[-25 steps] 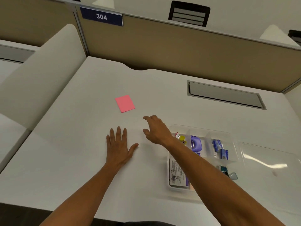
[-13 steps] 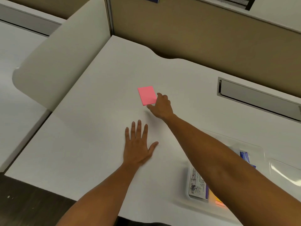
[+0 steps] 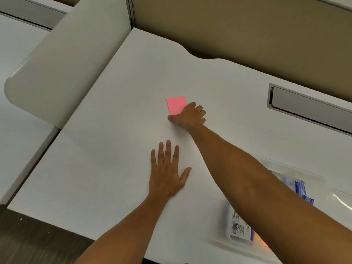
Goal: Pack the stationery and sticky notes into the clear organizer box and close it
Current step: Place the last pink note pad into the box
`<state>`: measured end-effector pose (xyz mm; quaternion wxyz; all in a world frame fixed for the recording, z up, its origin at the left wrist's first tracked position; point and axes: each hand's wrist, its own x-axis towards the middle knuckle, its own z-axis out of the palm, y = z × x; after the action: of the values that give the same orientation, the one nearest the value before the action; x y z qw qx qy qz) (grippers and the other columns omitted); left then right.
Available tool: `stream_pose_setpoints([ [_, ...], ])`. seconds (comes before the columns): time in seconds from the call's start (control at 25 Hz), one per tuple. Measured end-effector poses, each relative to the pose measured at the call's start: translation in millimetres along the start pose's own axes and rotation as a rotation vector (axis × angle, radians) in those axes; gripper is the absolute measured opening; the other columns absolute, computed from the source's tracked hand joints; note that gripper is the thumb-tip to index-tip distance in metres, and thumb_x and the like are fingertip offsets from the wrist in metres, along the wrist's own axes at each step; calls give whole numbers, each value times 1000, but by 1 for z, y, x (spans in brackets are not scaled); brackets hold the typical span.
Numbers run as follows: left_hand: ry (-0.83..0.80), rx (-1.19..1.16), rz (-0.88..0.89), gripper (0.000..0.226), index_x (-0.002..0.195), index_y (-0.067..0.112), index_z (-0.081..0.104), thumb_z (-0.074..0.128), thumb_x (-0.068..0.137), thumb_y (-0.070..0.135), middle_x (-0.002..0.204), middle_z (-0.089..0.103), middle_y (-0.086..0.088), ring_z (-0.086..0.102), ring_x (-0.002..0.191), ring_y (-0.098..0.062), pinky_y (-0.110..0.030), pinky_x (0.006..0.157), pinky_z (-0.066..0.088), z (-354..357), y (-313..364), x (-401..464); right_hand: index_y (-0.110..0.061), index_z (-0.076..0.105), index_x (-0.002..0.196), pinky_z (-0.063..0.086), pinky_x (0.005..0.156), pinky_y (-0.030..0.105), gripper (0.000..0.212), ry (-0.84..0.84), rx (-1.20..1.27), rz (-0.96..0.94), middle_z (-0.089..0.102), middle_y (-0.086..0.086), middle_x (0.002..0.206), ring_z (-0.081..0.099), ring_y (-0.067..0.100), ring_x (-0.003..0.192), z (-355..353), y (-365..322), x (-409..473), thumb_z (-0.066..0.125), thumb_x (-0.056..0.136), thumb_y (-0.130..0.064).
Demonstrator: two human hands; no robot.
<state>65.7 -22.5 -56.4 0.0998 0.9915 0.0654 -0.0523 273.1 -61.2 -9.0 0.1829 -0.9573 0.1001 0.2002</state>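
A pink sticky-note pad (image 3: 175, 104) lies flat on the white desk (image 3: 114, 149). My right hand (image 3: 189, 116) rests on its near right corner, fingers curled over the edge and thumb at the pad's near side. My left hand (image 3: 167, 174) lies flat on the desk, palm down, fingers spread, holding nothing. The clear organizer box (image 3: 282, 210) sits at the lower right, mostly hidden by my right forearm. Blue stationery and a printed card show inside it.
A tan partition wall (image 3: 238, 29) stands behind the desk. A grey cable slot (image 3: 308, 105) is set into the desk at the right. A white curved divider (image 3: 62, 60) rises along the left edge. The box's clear lid (image 3: 341, 201) lies at the far right.
My right hand has reached from the box across to the pink pad and closed its fingers on the pad's corner. The view has shifted down and left. My left hand has stayed flat.
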Motion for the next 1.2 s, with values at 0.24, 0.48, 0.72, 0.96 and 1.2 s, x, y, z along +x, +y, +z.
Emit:
stream_pose_setpoints([
  [0.24, -4, 6, -3, 84, 154, 21, 13, 19, 88, 74, 162, 1, -10, -4, 149, -32, -57, 117, 8, 0, 1, -1, -6, 37, 129, 39, 94, 41, 96, -85, -46, 28, 38, 12, 127, 38, 30, 122, 0, 5, 5, 80, 60, -59],
  [0.48, 5, 16, 6, 83, 154, 21, 15, 20, 89, 72, 162, 2, -11, -3, 149, -32, -56, 118, 6, 0, 1, -1, -7, 41, 126, 50, 91, 44, 37, 30, 267, -53, 50, 12, 124, 56, 30, 111, 0, 28, -19, 51, 97, -26],
  [0.72, 30, 36, 14, 81, 153, 19, 16, 18, 90, 70, 162, 2, -12, -5, 149, -31, -55, 119, 4, 2, 0, -3, -14, 54, 120, 52, 74, 31, 32, 44, 501, -151, 63, 0, 114, 61, 20, 93, -37, 77, -86, 49, 88, -17],
  [0.96, 50, 51, 30, 81, 153, 19, 15, 16, 90, 71, 162, 3, -11, -3, 149, -31, -55, 119, 5, 3, 2, -7, -19, 56, 116, 52, 75, 34, 25, 111, 675, -96, 66, -2, 109, 65, 19, 88, -60, 181, -168, 58, 92, -22],
  [1.2, 40, 85, 31, 83, 154, 18, 10, 9, 89, 71, 162, 1, -12, -3, 149, -31, -54, 119, 3, 8, 1, -7, -21, 50, 121, 56, 63, 28, 24, 120, 753, 19, 62, -4, 107, 70, 14, 71, -83, 289, -228, 53, 97, -18],
])
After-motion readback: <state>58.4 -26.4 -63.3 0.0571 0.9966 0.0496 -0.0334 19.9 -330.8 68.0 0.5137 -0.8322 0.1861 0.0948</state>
